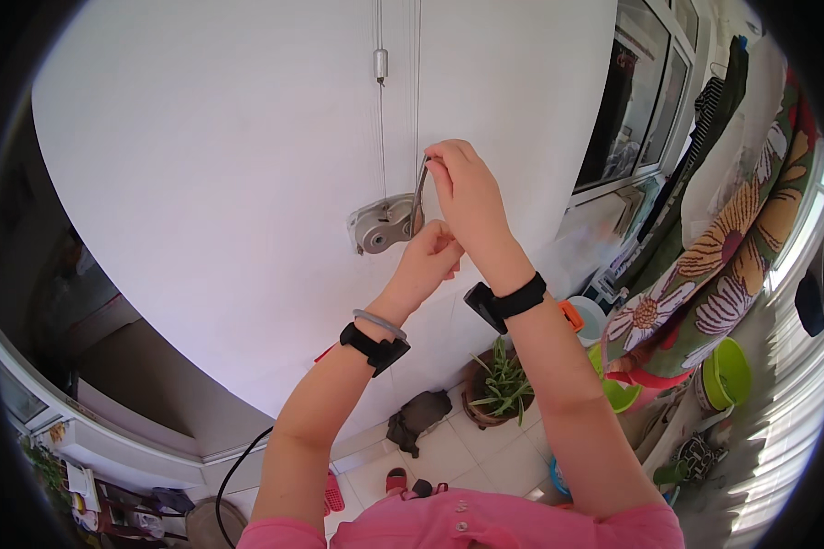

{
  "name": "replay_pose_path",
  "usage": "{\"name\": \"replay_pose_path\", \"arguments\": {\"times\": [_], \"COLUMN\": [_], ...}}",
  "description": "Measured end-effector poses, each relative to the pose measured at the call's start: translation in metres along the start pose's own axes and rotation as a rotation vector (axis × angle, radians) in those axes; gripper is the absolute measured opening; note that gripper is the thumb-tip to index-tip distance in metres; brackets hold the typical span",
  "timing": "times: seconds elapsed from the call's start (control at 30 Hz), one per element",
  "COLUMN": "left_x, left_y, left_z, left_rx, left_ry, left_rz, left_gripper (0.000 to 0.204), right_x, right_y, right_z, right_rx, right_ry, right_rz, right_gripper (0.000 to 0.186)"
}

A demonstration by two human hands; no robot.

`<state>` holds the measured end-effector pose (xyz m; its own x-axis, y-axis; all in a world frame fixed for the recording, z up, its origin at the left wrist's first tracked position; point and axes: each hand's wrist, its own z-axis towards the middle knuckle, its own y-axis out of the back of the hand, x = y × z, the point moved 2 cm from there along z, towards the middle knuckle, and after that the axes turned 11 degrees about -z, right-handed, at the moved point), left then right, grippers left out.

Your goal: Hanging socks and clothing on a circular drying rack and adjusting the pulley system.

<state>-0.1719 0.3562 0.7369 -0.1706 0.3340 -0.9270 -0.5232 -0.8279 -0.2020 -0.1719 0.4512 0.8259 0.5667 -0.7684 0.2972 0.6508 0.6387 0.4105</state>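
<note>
A metal hand winch (382,227) with a rounded, silvery housing is fixed to the white wall in front of me. A thin grey crank handle (418,197) stands up at its right side. My right hand (467,188) pinches the upper end of this crank between thumb and fingers. Just below, my left hand (423,263) is closed with curled fingers at the crank's lower end, beside the housing; its grip is partly hidden. Thin cables (382,137) run up the wall from the winch, with a small metal cylinder (381,64) on one.
A potted plant (502,384) and a dark cloth bundle (418,419) are on the tiled floor below. To the right hang clothes and a flowered cloth (719,242), near a window (636,91) and green basins (728,373). A black cable (238,467) curves at lower left.
</note>
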Motion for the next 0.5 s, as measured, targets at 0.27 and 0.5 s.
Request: {"name": "replay_pose_path", "arguments": {"times": [0.27,0.5], "left_x": [0.036,0.014], "left_y": [0.067,0.106], "left_z": [-0.127,-0.145], "left_rx": [0.033,-0.535], "left_ry": [0.330,-0.218], "left_rz": [0.025,0.039], "left_gripper": [0.015,0.012], "right_x": [-0.082,0.073], "right_y": [-0.030,-0.100], "right_z": [-0.099,-0.137], "right_rx": [-0.023,0.271], "right_ry": [-0.171,-0.016], "right_rz": [-0.502,-0.133], "right_gripper": [0.018,0.029]}}
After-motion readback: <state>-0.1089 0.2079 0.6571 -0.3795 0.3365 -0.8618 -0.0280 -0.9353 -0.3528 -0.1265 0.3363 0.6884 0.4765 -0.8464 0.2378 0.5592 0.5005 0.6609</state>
